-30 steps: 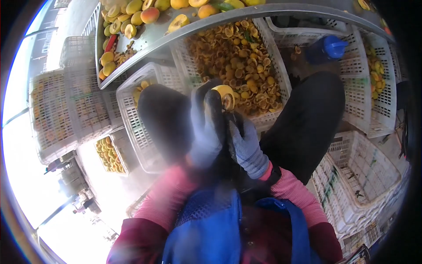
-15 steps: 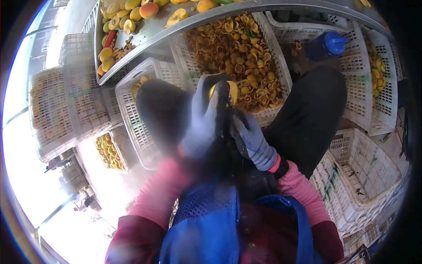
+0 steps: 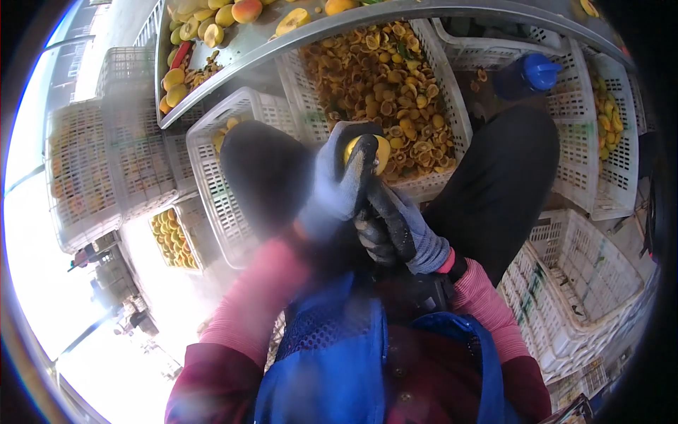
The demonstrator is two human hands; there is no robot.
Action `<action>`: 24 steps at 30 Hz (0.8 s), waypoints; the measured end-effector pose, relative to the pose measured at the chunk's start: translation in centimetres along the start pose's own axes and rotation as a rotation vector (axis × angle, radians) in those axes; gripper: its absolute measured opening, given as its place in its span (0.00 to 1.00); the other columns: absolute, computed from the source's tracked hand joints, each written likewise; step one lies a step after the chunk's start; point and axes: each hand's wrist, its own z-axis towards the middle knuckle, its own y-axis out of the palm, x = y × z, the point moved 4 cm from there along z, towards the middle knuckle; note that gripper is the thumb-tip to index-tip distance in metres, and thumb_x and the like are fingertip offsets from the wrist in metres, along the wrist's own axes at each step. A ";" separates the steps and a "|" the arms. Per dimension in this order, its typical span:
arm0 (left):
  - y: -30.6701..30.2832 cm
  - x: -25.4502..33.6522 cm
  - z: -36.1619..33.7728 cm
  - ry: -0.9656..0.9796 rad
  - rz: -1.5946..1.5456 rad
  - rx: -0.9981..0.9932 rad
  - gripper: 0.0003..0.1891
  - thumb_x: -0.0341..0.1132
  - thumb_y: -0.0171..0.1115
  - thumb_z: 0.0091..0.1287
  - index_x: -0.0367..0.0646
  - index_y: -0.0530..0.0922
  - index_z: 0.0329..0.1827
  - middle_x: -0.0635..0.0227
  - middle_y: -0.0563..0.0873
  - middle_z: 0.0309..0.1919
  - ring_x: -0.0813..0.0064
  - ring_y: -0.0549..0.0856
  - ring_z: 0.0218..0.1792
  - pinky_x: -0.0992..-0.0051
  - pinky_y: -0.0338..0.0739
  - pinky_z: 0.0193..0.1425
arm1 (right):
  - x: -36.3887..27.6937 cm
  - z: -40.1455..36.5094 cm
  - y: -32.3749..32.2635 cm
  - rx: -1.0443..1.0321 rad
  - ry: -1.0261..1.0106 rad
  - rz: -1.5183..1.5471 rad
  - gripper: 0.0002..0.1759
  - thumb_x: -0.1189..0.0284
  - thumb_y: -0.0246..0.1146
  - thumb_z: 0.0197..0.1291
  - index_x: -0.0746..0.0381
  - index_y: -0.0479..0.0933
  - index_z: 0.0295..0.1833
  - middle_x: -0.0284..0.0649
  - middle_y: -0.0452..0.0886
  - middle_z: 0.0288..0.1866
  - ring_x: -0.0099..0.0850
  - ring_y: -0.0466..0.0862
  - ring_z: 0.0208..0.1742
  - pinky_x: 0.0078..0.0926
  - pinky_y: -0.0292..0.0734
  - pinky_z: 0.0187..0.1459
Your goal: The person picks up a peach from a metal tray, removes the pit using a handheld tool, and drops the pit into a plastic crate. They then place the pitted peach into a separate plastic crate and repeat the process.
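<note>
My left hand (image 3: 340,173), in a grey-blue glove with dark fingers, is closed round a yellow peach (image 3: 382,154) held above my lap. Its thumb lies across the fruit, hiding part of it. My right hand (image 3: 408,233), gloved alike, is right below, its dark fingers curled and its upper end reaching up against the left hand. Whatever it grips is hidden. Beyond the hands stands a white crate (image 3: 462,124) heaped with hollow, cup-shaped fruit scraps (image 3: 381,92).
A metal-edged table (image 3: 258,60) bears peaches (image 3: 247,10) and a red-handled object (image 3: 181,54). White crates stand left (image 3: 212,191) and right (image 3: 593,283). A blue jug (image 3: 531,73) is past my right knee. More fruit fills a crate (image 3: 173,240) at left.
The peach has turned and shows a rounder yellow face. My right hand has rolled and shifted slightly, so its curled fingers now show below the left hand.
</note>
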 end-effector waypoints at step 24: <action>-1.5 -5.6 -1.9 -0.165 -0.406 -0.037 0.30 0.35 0.65 0.60 0.38 0.63 0.63 0.56 0.78 0.46 0.66 0.79 0.44 0.71 0.75 0.52 | 2.3 1.1 0.8 -0.788 0.326 0.644 0.26 0.45 0.45 0.67 0.58 0.70 0.41 0.28 0.62 0.15 0.16 0.60 0.09 0.15 0.57 0.08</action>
